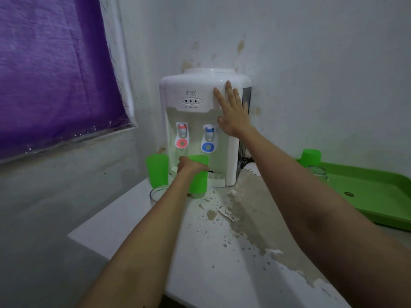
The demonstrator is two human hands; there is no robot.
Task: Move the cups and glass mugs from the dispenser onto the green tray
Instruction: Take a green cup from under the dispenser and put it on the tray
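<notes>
A white water dispenser [200, 103] stands against the wall on a white counter. My left hand [189, 166] grips a green plastic cup [200, 181] in front of the dispenser's drip tray. A second green cup [156, 170] stands upright just left of it. A glass mug [159, 193] sits in front of that cup, partly hidden by my left forearm. My right hand [233, 110] rests flat, fingers spread, against the dispenser's upper right front. The green tray [378, 196] lies at the right, holding an upside-down green cup [311, 157] and a glass mug [318, 172].
The counter [222, 252] has peeling, stained paint and its front-left corner ends near the middle left. A purple curtain [55, 70] covers the window at the left. A black cable [246, 161] runs behind the dispenser. The wall closes the back.
</notes>
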